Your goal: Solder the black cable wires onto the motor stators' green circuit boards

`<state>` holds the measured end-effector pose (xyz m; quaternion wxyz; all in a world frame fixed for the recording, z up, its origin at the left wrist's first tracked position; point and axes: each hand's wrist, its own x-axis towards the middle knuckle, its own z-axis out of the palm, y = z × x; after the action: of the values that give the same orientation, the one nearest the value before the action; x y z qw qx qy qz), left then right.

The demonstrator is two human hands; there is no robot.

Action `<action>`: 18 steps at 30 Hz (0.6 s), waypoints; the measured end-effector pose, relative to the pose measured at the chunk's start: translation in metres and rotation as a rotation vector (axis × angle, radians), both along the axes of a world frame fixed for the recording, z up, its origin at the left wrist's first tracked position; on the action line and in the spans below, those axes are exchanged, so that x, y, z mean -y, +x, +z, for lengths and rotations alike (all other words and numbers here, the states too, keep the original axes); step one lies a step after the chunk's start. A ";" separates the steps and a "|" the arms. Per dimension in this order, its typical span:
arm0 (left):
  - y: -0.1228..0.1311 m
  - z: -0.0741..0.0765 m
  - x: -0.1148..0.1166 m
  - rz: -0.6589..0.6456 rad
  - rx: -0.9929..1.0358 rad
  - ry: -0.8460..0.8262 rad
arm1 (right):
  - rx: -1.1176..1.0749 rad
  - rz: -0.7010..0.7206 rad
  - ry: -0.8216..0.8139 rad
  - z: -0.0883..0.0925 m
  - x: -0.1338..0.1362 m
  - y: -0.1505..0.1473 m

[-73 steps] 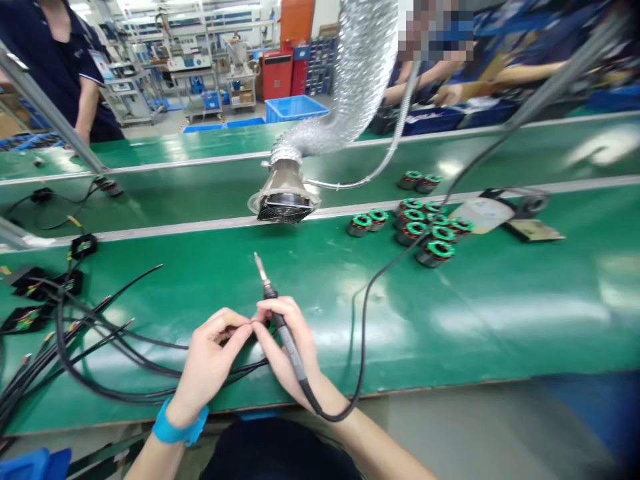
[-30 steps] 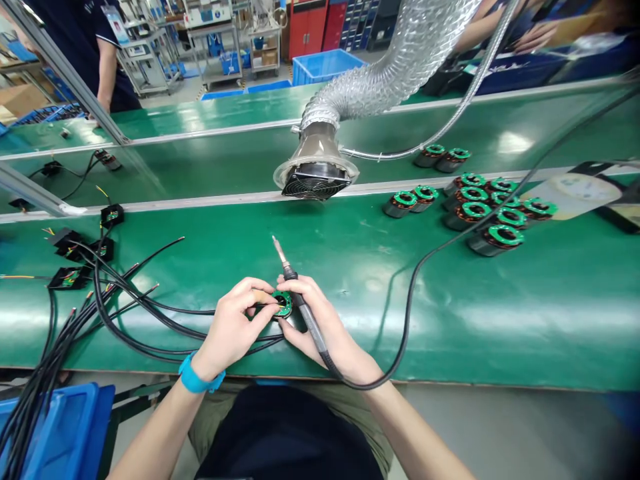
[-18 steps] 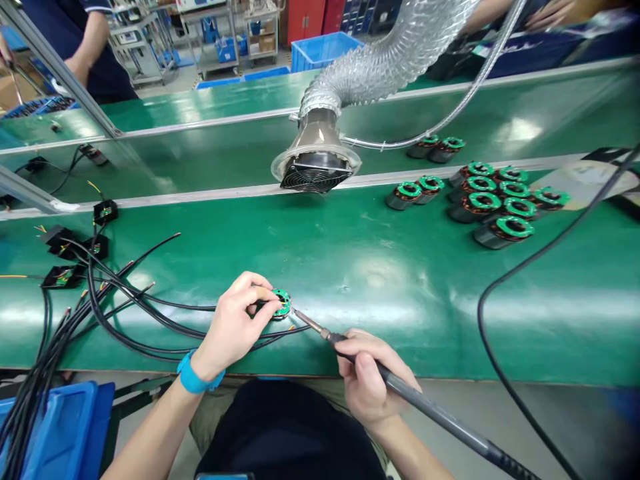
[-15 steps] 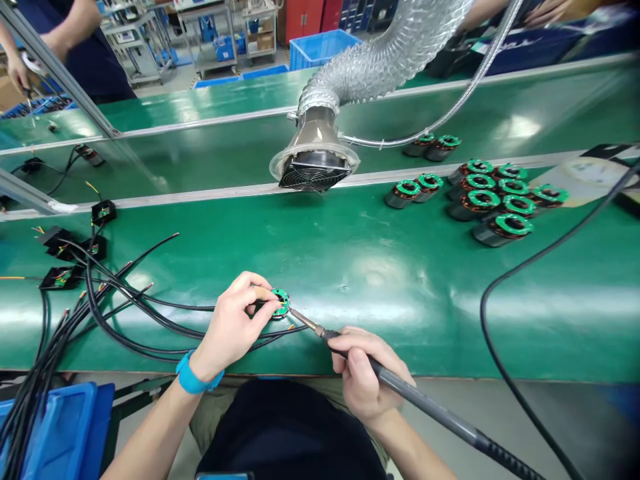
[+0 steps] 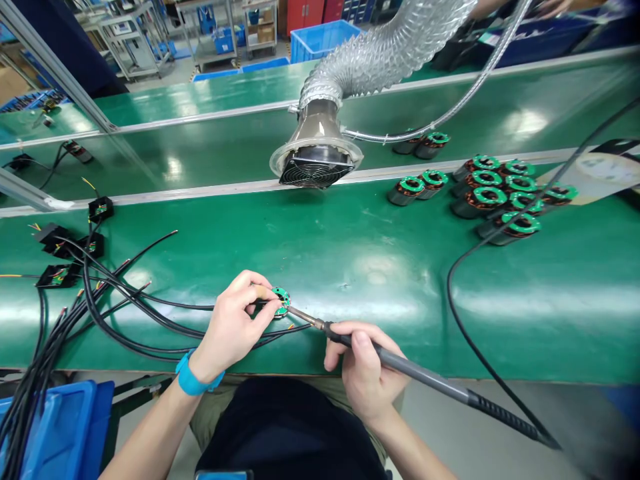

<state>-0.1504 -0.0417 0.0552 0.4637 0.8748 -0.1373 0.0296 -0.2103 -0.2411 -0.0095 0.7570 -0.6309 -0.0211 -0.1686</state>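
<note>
The left hand pinches the green board firmly — the right hand holds the soldering iron pen-style, tip at the board's edge.

A long green workbench with a glossy surface runs across the view, edged at the far side by a pale metal rail. On its left lies a loose spread of black cables, their wire ends fanning out beside small black connector blocks. To the right stand motor stators with green rings and copper windings, clustered close together, and beyond them a pale round-printed sheet lies partly under the cluster's edge — flat on the bench.
</note>
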 end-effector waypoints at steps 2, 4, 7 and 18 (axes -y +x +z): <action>0.000 0.000 0.000 0.002 0.003 0.000 | 0.015 -0.005 -0.009 0.000 -0.001 -0.001; 0.000 0.000 0.001 0.005 0.007 0.001 | 0.037 -0.020 -0.021 0.001 -0.001 -0.002; -0.002 0.000 0.001 0.009 0.014 0.005 | 0.057 -0.049 -0.062 0.000 -0.001 -0.005; -0.002 -0.002 0.001 0.006 0.007 0.025 | 0.317 -0.098 -0.356 0.017 -0.004 0.000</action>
<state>-0.1528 -0.0424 0.0533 0.4520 0.8809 -0.1366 0.0324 -0.2102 -0.2370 0.0072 0.6121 -0.7203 -0.1382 -0.2956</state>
